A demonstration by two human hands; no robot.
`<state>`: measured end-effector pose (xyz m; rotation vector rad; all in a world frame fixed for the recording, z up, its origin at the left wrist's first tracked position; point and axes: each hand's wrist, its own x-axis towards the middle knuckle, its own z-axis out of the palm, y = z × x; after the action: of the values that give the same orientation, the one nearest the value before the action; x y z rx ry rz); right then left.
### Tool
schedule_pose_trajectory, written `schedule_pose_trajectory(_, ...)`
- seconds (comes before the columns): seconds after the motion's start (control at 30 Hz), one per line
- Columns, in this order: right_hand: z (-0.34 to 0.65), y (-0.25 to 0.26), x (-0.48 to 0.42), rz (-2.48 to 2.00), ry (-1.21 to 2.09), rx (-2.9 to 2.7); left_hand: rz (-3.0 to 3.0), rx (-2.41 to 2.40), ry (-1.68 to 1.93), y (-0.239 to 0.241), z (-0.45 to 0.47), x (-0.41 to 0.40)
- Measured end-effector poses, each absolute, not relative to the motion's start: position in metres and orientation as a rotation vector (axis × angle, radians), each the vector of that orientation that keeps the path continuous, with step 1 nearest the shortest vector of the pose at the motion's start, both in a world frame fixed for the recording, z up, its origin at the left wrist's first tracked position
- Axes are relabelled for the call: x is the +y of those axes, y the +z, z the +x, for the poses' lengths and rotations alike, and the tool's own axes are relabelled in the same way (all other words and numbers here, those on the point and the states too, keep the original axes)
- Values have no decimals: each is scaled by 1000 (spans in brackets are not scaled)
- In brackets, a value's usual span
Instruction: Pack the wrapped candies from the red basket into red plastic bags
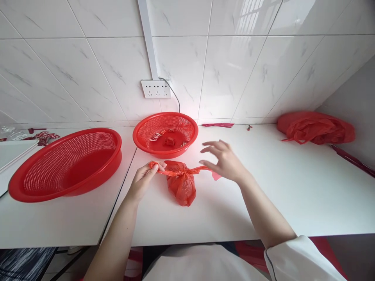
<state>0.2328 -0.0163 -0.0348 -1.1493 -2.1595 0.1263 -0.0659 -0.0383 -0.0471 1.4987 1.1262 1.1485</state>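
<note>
A filled red plastic bag (182, 189) with a knot at its neck rests on the white table in front of me. My left hand (145, 175) pinches one twisted handle of this bag, pulled out to the left. The other handle stretches right, toward my right hand (225, 160), whose fingers are spread apart just above its end. I see nothing gripped in the right hand. Just behind the bag stands a red perforated basket (137, 134) holding a few small wrapped packets (170, 141).
A larger red basket (96, 183) stands at the left. Red bags (316, 127) lie bunched at the back right. Small wrapped pieces (45, 137) lie at the far left. A power strip (156, 89) with a cable is on the tiled wall.
</note>
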Motion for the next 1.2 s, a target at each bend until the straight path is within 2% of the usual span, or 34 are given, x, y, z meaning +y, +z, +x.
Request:
schedule_pose_trajectory(0.23,203,-85,-9,-1250,456,-2546,1495,1122,1121,-52,-67,-40)
schedule_pose_trajectory(0.33,212,-81,-12,-1062,645,-2505,1455,1165,1247,-61,-75,-38)
schedule_pose_trajectory(0.43,228,-63,-22,-895,701,-2461,1422,1137,1296,-68,-74,-33)
schedule_pose_trajectory(0.57,266,-38,-38,-1062,584,-2443,1480,1068,1009,-63,-56,-25)
schedule_pose_trajectory(0.7,342,-29,-57,-1624,348,-2202,1504,1013,752,-55,-39,-21)
schedule_pose_trajectory(0.83,421,-28,-78,-2282,8,-1796,1555,1015,614,-67,-36,-18)
schedule_pose_trajectory(0.93,446,-22,-81,-2374,-221,-1612,1646,1119,585,-83,-33,-16)
schedule_pose_trajectory(1.07,457,-23,-43,-2257,-47,-1735,2018,1361,651,-111,-19,-19)
schedule_pose_trajectory(1.2,495,-57,39,-2301,163,-1695,2349,1459,638,-147,-7,-21)
